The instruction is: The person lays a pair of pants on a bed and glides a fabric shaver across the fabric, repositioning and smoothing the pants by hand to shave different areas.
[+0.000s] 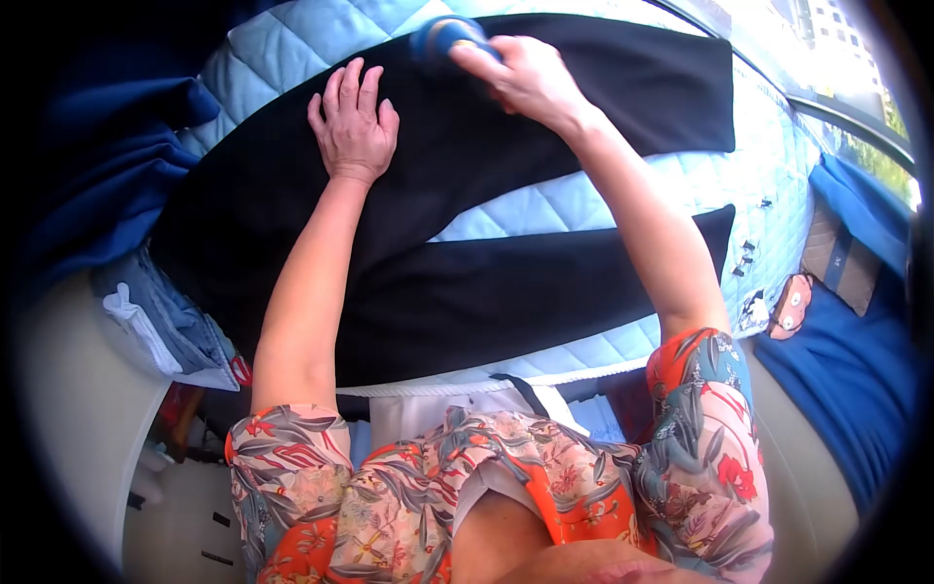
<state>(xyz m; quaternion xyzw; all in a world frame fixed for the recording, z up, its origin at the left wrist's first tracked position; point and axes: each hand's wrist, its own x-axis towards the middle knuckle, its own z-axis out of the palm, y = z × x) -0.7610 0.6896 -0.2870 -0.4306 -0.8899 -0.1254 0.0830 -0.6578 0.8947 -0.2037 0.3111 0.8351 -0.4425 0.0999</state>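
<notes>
Lying under left fingers (350, 88): black trousers (438, 165)

Floral blouse (389, 501) – orange, pink, grey leaves, short sleeves (290, 457)

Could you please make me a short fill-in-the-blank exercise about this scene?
1. The trousers are ____ in colour.
2. The hand gripping the blue tool is the person's ____ one.
3. The palm of the left hand faces ____.
4. The quilted cover beneath the trousers is light ____.

Missing words: black; right; down; blue
</notes>
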